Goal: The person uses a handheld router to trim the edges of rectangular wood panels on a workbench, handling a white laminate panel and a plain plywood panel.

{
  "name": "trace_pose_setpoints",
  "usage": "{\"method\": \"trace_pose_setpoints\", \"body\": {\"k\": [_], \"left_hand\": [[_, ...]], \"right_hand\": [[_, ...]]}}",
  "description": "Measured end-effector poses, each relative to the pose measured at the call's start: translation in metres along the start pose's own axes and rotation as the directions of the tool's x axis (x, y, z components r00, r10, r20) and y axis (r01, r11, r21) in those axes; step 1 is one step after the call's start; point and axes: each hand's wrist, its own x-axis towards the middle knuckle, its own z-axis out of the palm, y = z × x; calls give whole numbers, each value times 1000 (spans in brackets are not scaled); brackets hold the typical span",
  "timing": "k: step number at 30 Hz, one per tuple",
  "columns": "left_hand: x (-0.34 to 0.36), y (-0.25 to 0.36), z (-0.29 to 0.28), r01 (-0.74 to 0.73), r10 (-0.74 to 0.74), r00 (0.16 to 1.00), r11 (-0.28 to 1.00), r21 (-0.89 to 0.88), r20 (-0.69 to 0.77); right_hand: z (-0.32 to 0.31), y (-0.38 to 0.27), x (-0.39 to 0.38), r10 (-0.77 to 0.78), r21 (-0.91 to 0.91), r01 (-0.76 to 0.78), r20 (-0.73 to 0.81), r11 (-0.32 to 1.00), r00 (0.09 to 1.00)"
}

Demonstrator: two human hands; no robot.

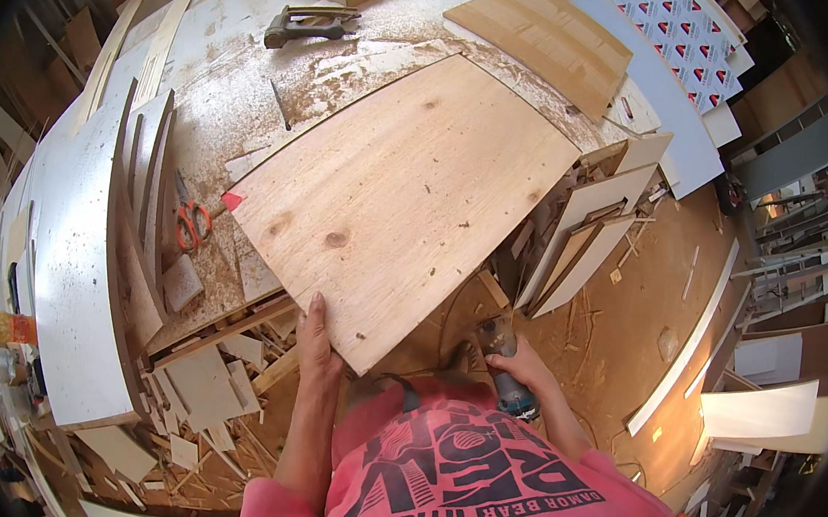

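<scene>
A pale plywood panel (pixel 404 203) lies flat on the worktable, its near corner jutting toward me past the table edge. My left hand (pixel 320 337) grips that near corner on its left side, thumb on top and the other fingers out of sight beneath. Low on the right, beside my body, my right hand (pixel 528 367) is wrapped round a teal and dark trim router (pixel 512 380), held off the panel. A small red piece (pixel 232 201) shows at the panel's left corner. Dark specks and knots mark the wood.
Orange-handled scissors (pixel 193 225) lie left of the panel. Beyond it are a dark grey handheld tool (pixel 308 28) and a brown board (pixel 541 43). A long white board (pixel 79 259) stands at the left. Offcuts (pixel 207 378) pile below the table, and boards (pixel 583 244) lean at its right.
</scene>
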Motion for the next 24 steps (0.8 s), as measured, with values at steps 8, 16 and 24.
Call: {"method": "trace_pose_setpoints", "body": {"k": [8,16,24], "left_hand": [[-56,-117,48,-104,66,982,971,-216,-179],[-29,-241,142,167,-170,985,957,-236,11],[-18,-272,196,501,-657,745,664,556,113]], "right_hand": [[-133,34,44,-99,-149,107,59,983,993],[-213,54,43,-125,287,114,23,951,992],[-244,46,25,-193,47,197,-72,979,979]]}}
